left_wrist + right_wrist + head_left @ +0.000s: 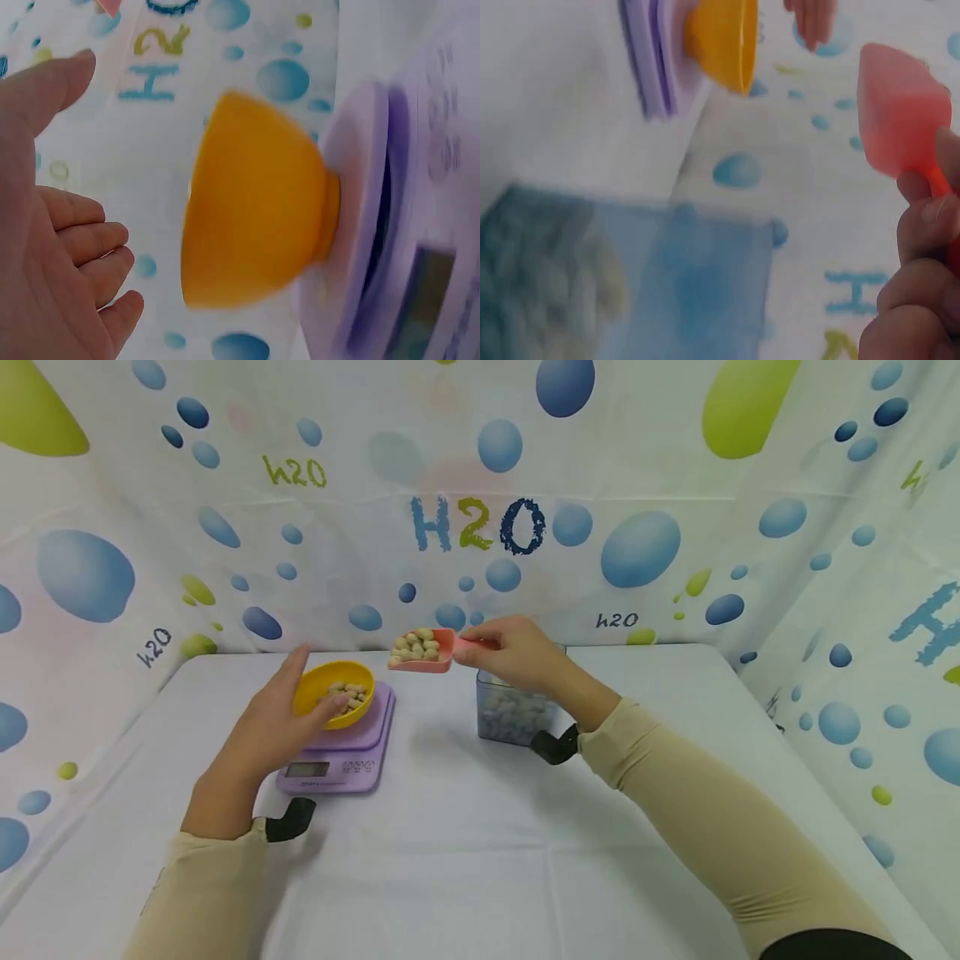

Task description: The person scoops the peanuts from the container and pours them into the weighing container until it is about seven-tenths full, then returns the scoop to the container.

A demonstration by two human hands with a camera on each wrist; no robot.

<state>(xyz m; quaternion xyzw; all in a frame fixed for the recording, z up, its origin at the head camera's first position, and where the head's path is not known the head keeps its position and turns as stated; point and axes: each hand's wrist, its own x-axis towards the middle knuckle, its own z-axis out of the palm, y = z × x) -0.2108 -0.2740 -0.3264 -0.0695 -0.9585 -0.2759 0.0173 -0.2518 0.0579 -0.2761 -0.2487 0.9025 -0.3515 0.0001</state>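
Note:
My right hand [517,650] grips the handle of a pink scoop [900,112], held level in the air and heaped with pale oval nuts [415,646]. To its left, a yellow bowl [251,202] with similar nuts in the bottom sits on a lilac kitchen scale [341,768]. My left hand [266,722] hovers by the bowl, its thumb stretched out and fingers loosely bent. The left wrist view shows a gap between that hand and the bowl, with nothing in the palm. The scoop is off to the right of the bowl.
A clear bluish plastic container [498,727] with many nuts stands below my right forearm, partly hidden by the hand. A white cloth [480,877] covers the table. Behind it hangs a curtain [337,543] with blue and green drops.

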